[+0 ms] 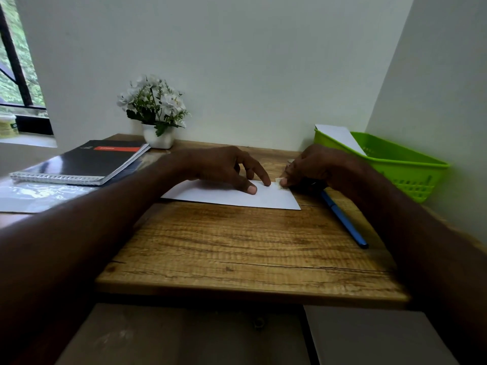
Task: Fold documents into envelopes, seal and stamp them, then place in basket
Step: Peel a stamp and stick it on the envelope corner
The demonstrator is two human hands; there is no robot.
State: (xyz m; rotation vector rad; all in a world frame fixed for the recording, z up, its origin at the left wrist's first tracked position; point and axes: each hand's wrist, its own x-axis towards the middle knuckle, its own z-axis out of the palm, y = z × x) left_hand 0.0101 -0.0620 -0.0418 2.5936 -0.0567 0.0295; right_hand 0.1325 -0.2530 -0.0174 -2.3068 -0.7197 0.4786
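A white envelope [232, 196] lies flat on the wooden desk [250, 246]. My left hand [226, 167] rests on it, thumb and forefinger pressing its top right part. My right hand [313, 167] pinches a small pale stamp [279, 182] at the envelope's top right corner, just beside my left forefinger. A green plastic basket [400, 169] stands at the right rear, with a white envelope [340, 137] leaning inside it.
A blue pen [345, 219] lies on the desk right of the envelope, partly under my right hand. A black spiral notebook [87, 164] sits on a plastic sleeve [34, 196] at the left. A white flower pot [158, 138] stands against the back wall.
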